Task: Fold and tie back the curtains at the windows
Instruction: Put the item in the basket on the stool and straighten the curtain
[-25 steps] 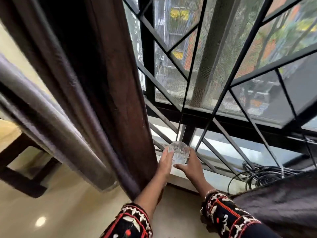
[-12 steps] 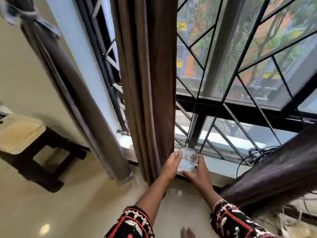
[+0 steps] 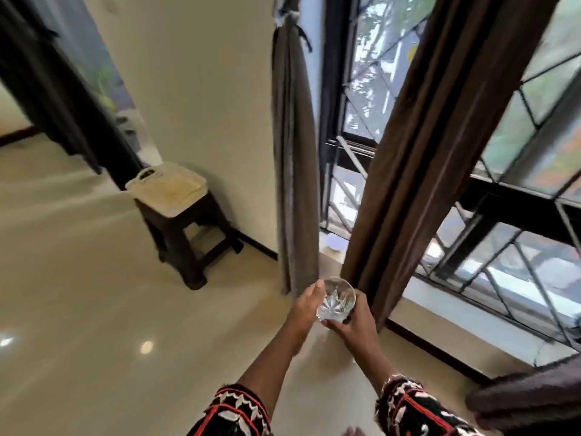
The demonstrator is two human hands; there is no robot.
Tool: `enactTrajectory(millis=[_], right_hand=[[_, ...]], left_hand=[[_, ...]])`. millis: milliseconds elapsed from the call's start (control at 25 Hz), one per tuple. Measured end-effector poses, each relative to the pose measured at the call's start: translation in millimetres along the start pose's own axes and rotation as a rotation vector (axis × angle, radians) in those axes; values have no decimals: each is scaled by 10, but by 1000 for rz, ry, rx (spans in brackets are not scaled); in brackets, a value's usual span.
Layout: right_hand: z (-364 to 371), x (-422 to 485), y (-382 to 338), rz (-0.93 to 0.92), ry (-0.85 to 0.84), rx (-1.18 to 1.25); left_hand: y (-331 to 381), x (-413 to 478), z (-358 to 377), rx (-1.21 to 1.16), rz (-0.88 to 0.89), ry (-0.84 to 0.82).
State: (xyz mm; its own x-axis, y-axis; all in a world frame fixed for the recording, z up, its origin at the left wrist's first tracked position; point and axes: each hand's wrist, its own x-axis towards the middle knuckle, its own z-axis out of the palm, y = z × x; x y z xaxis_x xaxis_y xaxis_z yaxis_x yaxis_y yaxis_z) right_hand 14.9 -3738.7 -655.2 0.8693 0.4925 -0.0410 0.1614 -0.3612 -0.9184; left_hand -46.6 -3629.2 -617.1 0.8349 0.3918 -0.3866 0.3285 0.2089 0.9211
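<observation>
A clear cut-glass tumbler (image 3: 335, 299) is held out in front of me over the floor. My left hand (image 3: 306, 305) wraps its left side and my right hand (image 3: 353, 322) cups it from below and the right. A brown curtain (image 3: 418, 146) hangs gathered just beyond the glass, in front of the barred window (image 3: 515, 171). A grey curtain (image 3: 292, 158) hangs bunched to its left, tied near the top with a knot (image 3: 289, 17). Another dark curtain fold (image 3: 528, 401) lies at the bottom right.
A dark stool (image 3: 188, 228) with a pale woven basket (image 3: 168, 187) on it stands against the cream wall. A small white dish (image 3: 334, 242) sits on the window sill. A dark curtain (image 3: 56, 89) hangs at the far left doorway. Glossy floor spreads to the left.
My view has swung left, away from the window, bringing the wall, stool and grey curtain into sight. Both hands still hold the glass, now off the sill and out over the floor.
</observation>
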Motion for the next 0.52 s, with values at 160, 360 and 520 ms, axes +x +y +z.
enactTrajectory(millis=[160, 360, 520], right_hand=[[533, 184, -312, -88, -126, -33], [1151, 704, -593, -150, -204, -10], [1729, 1265, -865, -187, -320, -58]], left_hand=[[36, -1, -633, -34, -10, 100], [158, 303, -1300, -79, -1, 228], [311, 670, -1961, -150, -12, 315]])
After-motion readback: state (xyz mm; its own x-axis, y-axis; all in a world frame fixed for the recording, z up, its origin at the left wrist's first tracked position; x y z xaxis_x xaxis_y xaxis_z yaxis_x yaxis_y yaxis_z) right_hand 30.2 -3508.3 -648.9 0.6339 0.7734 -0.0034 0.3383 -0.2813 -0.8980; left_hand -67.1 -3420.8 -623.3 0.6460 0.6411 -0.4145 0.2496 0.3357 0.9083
